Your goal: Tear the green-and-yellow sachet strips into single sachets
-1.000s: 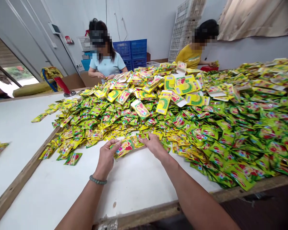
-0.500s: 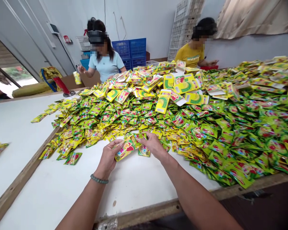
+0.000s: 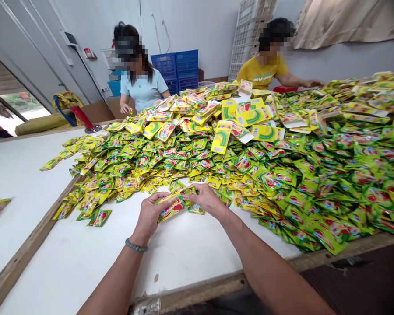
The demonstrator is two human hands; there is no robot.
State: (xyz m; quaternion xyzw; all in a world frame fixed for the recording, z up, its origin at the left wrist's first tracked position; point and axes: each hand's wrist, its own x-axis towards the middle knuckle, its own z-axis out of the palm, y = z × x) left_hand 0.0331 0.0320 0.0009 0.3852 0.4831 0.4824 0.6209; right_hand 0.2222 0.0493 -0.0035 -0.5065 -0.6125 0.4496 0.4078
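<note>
The left hand and right hand hold sachets between them above the tabletop. A heap lies on the tabletop ahead of the hands and spreads right. Loose sachets lie left of the hands. Beyond the heap stand two co-workers, with crates between and behind them.

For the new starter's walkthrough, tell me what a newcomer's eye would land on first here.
The huge heap of green and yellow foil sachets, topped with flat yellow printed cartons, dominates the white work table. In the foreground, the person's left hand and right hand grip a strip of sachets at the heap's near edge. Beyond the heap are two co-workers, with blue plastic crates behind them.
</note>
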